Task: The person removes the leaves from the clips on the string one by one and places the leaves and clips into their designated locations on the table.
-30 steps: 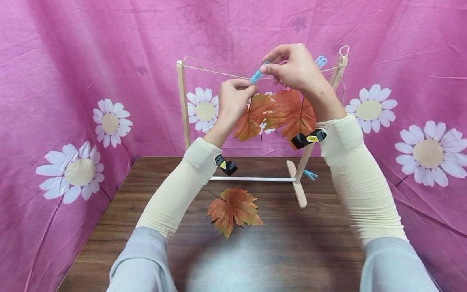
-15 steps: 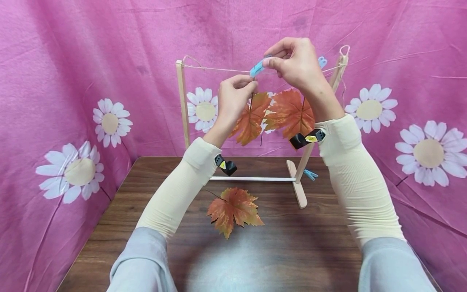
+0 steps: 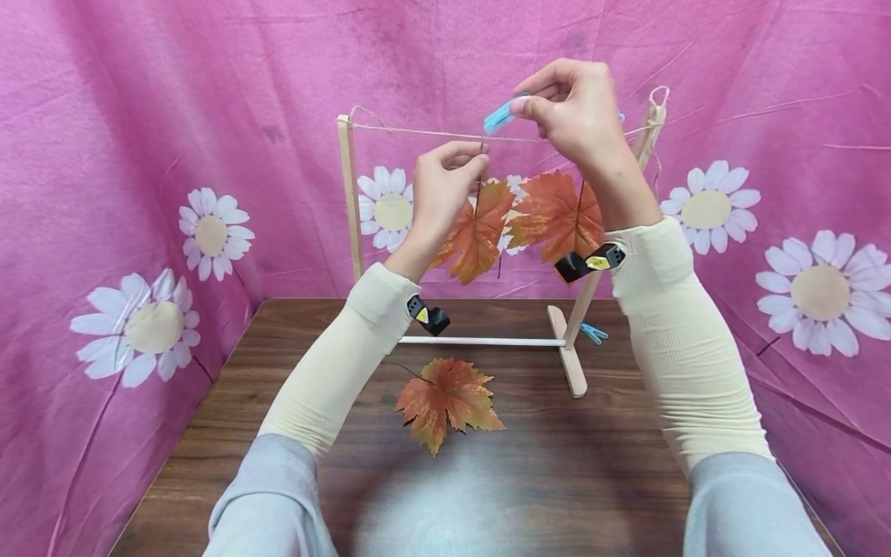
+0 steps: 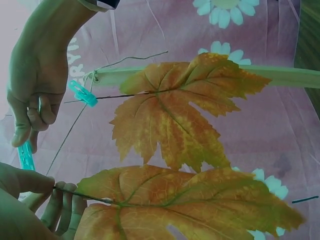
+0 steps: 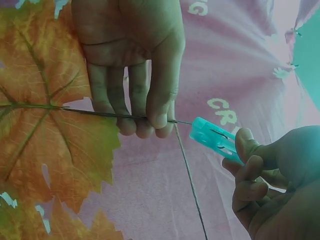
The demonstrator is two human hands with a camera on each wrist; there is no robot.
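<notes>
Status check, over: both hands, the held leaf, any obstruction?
Left hand pinches leaf stem near string. Right hand grips blue clothespin, not clipped to string. Nothing visibly blocking.

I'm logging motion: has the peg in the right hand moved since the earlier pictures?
Yes: in the head view, the peg in the right hand has risen and shifted slightly right, judged against the left post.

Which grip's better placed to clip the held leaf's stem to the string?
Right, I'd say. The right grip already pinches the blue clothespin, its nose close to the string. The left grip is occupied pinching the leaf stem, so it seems better suited to steadying.
</notes>
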